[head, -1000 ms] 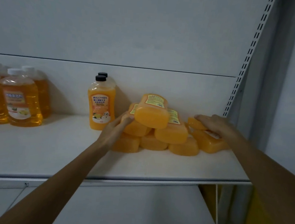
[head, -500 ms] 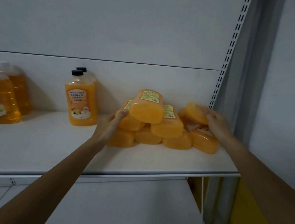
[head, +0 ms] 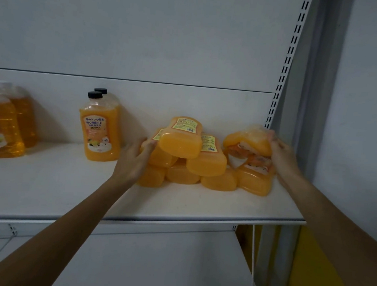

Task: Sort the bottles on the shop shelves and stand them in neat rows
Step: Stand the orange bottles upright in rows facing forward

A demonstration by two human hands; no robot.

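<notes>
A pile of several orange bottles [head: 180,173] lies on its side at the right of the white shelf [head: 66,192]. My left hand [head: 134,161] presses against the pile's left side, fingertips on a second-layer bottle [head: 159,157]. My right hand [head: 281,154] grips a bottle [head: 248,142] at the pile's right end and holds it tilted above the others. Two bottles with black caps [head: 100,129] stand upright one behind the other, left of the pile.
Larger amber bottles with white caps [head: 1,128] stand at the shelf's far left. A slotted upright [head: 283,67] and a grey post bound the shelf on the right. A lower white shelf [head: 151,264] shows beneath.
My right hand has closed on the rightmost bottle and lifted it off the pile, tilting it up. My left hand has stayed against the pile's left side.
</notes>
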